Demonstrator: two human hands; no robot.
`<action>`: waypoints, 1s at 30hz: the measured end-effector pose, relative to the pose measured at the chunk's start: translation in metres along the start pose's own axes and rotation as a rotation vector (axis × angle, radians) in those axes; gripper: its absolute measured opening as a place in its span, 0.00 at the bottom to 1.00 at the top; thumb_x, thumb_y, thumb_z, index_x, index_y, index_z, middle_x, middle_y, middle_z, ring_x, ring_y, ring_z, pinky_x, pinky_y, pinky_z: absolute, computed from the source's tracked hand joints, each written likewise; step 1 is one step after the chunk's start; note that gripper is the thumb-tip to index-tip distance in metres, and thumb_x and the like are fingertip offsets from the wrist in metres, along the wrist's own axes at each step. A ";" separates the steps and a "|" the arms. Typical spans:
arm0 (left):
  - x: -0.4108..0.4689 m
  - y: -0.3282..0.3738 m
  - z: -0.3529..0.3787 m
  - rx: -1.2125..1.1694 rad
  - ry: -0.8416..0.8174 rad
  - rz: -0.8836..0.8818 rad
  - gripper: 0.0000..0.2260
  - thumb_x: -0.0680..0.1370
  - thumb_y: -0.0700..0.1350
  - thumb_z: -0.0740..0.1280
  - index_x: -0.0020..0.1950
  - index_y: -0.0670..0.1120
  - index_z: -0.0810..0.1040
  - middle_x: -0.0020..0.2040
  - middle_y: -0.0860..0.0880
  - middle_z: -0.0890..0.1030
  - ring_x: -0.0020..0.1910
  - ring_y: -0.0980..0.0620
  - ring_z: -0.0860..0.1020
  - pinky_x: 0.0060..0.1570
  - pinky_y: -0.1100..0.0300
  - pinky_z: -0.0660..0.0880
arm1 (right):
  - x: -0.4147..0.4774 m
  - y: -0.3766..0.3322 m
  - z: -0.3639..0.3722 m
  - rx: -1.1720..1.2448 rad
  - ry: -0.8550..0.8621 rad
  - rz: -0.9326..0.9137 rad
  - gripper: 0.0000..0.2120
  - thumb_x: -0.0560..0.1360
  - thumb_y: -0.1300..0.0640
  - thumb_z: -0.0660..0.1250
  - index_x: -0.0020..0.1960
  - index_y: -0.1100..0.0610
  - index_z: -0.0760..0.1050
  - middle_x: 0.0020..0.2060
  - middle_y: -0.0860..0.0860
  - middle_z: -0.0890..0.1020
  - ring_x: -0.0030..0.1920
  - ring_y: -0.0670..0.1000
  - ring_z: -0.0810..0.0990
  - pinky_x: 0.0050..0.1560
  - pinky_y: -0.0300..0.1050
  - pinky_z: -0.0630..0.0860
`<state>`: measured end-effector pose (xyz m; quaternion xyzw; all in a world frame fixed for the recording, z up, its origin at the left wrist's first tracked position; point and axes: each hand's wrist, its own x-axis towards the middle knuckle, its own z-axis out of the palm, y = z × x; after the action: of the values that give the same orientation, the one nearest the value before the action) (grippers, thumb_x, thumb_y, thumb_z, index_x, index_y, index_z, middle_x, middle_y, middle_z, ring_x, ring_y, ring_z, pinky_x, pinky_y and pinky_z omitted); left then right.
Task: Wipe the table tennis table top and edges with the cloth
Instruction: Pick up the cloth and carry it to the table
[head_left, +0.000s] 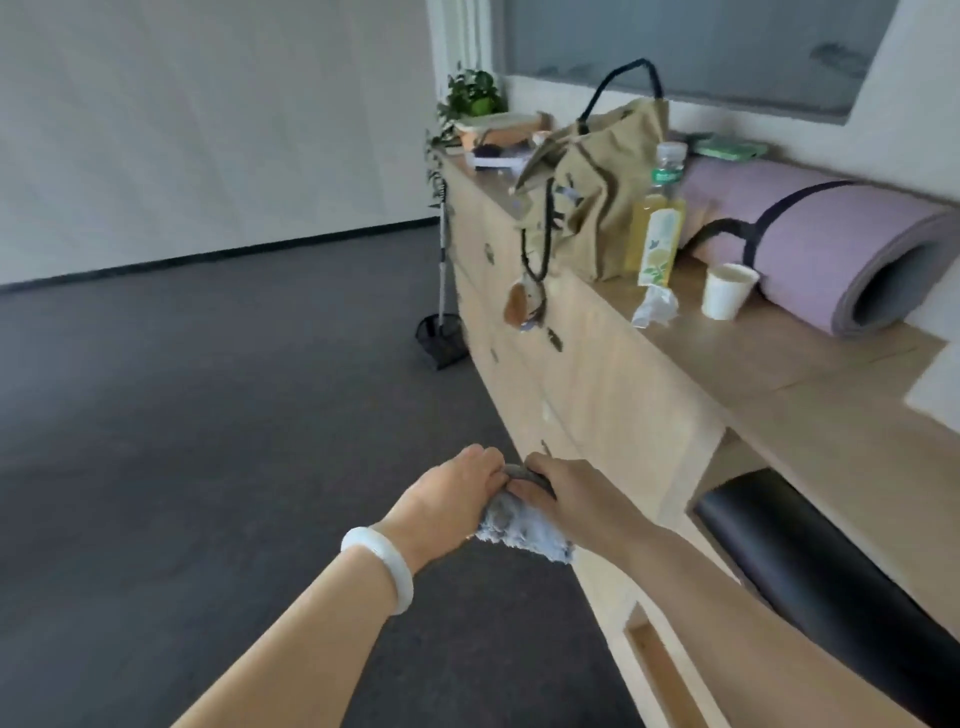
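A fluffy blue-grey cloth (522, 530) is bunched between both my hands, low in the middle of the view, above the dark floor. My left hand (452, 493), with a white bangle on its wrist, grips the cloth's left side. My right hand (566, 491) curls over its top and right side. The two hands are close together and almost touch. No table tennis table is in view.
A long light wooden cabinet (597, 364) runs along the right. On it stand a tan bag (597, 197), a yellow drink bottle (657, 223), a paper cup (727, 291), a rolled purple mat (831, 244) and a potted plant (472, 96). A dustpan (441, 338) leans by its far end.
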<state>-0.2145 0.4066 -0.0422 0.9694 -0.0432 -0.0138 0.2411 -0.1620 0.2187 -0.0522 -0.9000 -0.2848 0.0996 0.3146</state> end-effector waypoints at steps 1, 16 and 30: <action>-0.018 -0.020 -0.011 0.004 0.020 0.008 0.10 0.84 0.46 0.57 0.60 0.44 0.74 0.57 0.44 0.75 0.54 0.44 0.76 0.56 0.48 0.74 | 0.012 -0.024 0.019 -0.007 -0.060 -0.049 0.16 0.81 0.44 0.60 0.39 0.52 0.66 0.30 0.49 0.75 0.33 0.51 0.74 0.38 0.52 0.71; -0.519 -0.372 -0.157 -0.287 0.730 -0.921 0.03 0.76 0.44 0.72 0.49 0.48 0.82 0.51 0.52 0.72 0.45 0.58 0.74 0.36 0.77 0.68 | 0.054 -0.515 0.435 0.131 -0.873 -0.480 0.09 0.75 0.44 0.71 0.51 0.47 0.76 0.44 0.46 0.82 0.43 0.42 0.79 0.41 0.36 0.74; -0.881 -0.568 -0.199 -1.214 1.709 -1.318 0.09 0.69 0.36 0.76 0.46 0.35 0.80 0.44 0.42 0.82 0.39 0.50 0.81 0.37 0.61 0.77 | -0.042 -0.855 0.787 0.614 -1.420 0.104 0.11 0.74 0.78 0.63 0.57 0.76 0.74 0.33 0.56 0.83 0.32 0.50 0.82 0.31 0.36 0.79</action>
<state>-1.0387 1.0794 -0.1271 0.2356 0.6373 0.4866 0.5491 -0.8634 1.1422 -0.1352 -0.5054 -0.3351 0.7416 0.2869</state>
